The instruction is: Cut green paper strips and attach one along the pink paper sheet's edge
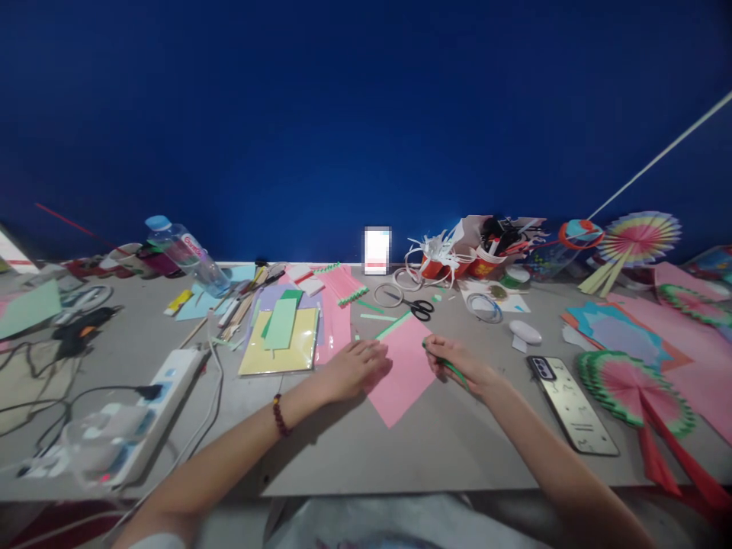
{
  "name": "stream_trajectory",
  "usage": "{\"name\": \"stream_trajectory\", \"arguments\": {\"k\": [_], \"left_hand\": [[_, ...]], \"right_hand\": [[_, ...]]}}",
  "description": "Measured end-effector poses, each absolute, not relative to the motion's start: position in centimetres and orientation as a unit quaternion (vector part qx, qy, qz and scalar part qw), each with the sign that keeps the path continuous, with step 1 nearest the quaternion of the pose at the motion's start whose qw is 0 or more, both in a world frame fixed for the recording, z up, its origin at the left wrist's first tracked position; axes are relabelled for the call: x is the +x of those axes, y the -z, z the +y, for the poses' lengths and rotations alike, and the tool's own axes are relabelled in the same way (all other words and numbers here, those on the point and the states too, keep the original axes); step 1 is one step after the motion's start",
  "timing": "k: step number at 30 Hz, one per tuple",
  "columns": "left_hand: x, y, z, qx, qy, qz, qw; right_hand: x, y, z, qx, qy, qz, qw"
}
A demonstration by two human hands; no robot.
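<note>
A square of pink paper lies turned like a diamond on the grey table, with a light green strip along its upper left edge. My left hand rests flat on the left corner of the paper, fingers stretched and holding nothing. At the right corner, my right hand is closed on a thin dark green paper strip, whose tail trails below the fingers. Black-handled scissors lie just beyond the paper. Left of my left hand are green paper pieces on a yellow paper pack.
A power strip with cables lies at the left, near a tilted water bottle. Red cups hold tools at the back. To the right are a phone and a pink-green paper fan. A blue wall stands behind.
</note>
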State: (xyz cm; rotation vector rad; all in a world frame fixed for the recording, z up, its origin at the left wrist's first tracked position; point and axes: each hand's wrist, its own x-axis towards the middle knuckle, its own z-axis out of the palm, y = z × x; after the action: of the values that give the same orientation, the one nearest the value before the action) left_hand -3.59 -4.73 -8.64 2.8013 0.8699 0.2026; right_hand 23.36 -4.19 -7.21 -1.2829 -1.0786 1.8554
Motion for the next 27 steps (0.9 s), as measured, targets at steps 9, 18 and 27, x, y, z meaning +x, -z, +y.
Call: {"name": "stream_trajectory", "arguments": {"k": [9,18,27], "left_hand": [[-4.5,8.3,-1.0,0.943,-0.058,0.308,0.108],[-2.8,9.3,1.4,0.951,-0.051,0.295,0.074],[-3.3,9.9,-0.8,0.905,-0.223,0.363,0.022]], "right_hand": [[21.7,8.2,-3.8,-0.522,-0.64,-0.511,0.239],[21.6,8.8,-3.4,-0.548,-0.596,-0.538,0.236],[20.7,7.7,-3.5,-0.536,-0.563,-0.585,0.229]]}}
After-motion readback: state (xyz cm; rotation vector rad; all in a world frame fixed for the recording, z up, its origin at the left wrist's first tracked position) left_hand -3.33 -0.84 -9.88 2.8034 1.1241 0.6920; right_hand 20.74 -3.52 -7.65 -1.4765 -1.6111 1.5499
